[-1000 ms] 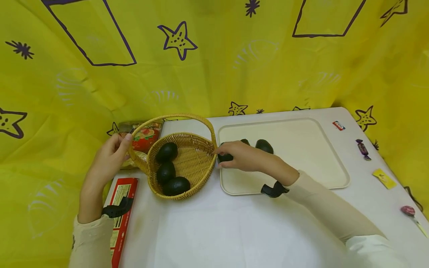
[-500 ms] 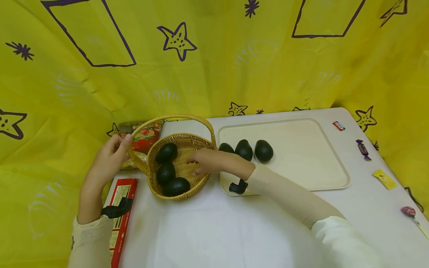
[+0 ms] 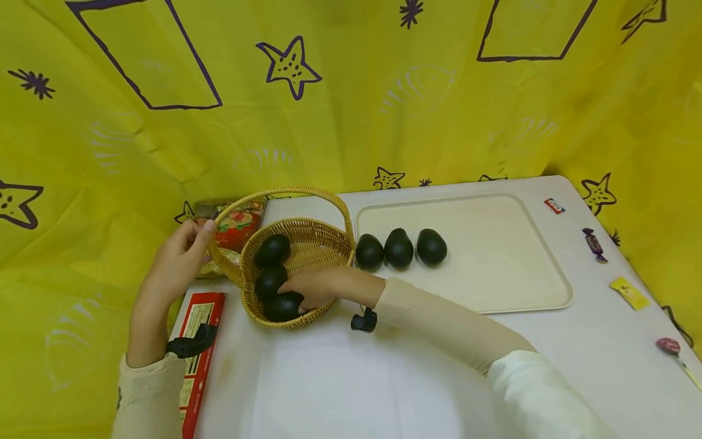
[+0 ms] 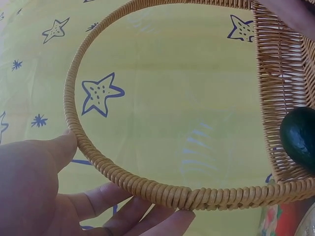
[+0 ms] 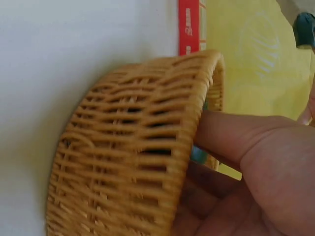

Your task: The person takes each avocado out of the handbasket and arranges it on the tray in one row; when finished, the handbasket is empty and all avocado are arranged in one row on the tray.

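Observation:
My left hand [image 3: 175, 259] holds the handle [image 4: 147, 189] of a wicker basket [image 3: 315, 247], thumb on one side and fingers on the other. Inside the basket, along its left side, sit a far avocado [image 3: 273, 250], a middle avocado [image 3: 267, 281] and a near avocado [image 3: 281, 308]. Reaching over the basket's right rim, my right hand [image 3: 320, 286] grips the near avocado, its fingers and thumb around the fruit. In the right wrist view the basket wall [image 5: 133, 142] hides most of that grasp.
Right of the basket, a cream tray [image 3: 493, 256] bears a row of three avocados [image 3: 398, 249]. Food packets [image 3: 241, 225] lie behind the left hand, a red box [image 3: 205, 341] below it. Wrapped candies [image 3: 593, 245] and a lollipop [image 3: 668, 346] lie at the right edge.
My right hand has let go of an avocado on the tray, moved left into the basket and taken hold of the near avocado, which shifted slightly left. The left hand stays on the handle.

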A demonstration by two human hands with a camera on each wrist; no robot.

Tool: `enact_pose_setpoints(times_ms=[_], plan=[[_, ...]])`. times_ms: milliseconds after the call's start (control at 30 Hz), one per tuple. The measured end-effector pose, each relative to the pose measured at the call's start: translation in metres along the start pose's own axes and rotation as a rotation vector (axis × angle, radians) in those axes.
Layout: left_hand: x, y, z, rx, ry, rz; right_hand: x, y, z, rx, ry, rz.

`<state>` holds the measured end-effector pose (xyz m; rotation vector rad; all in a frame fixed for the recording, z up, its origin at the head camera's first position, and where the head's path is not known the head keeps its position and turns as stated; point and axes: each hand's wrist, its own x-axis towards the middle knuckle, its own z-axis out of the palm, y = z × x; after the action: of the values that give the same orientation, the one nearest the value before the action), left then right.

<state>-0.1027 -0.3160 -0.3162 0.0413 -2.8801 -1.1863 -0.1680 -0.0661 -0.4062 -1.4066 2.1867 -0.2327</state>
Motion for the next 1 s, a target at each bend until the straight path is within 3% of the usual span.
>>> enact_pose_setpoints(times_ms=[267, 633, 833, 1000], plan=[[0.000, -0.001, 0.000, -0.017, 0.003, 0.008, 0.004, -0.005, 0.005, 0.007, -0.003, -0.016], [0.000, -0.003, 0.000, -0.010, -0.001, -0.003, -0.010, 0.011, 0.000, 0.029, 0.018, 0.030], [-0.001, -0.003, 0.000, 0.002, 0.001, -0.007, -0.014, 0.022, -0.004, 0.075, 0.046, 0.146], [-0.001, -0.002, 0.001, 0.008, 0.000, -0.008, -0.012, 0.031, -0.002, 0.030, 0.155, 0.268]])
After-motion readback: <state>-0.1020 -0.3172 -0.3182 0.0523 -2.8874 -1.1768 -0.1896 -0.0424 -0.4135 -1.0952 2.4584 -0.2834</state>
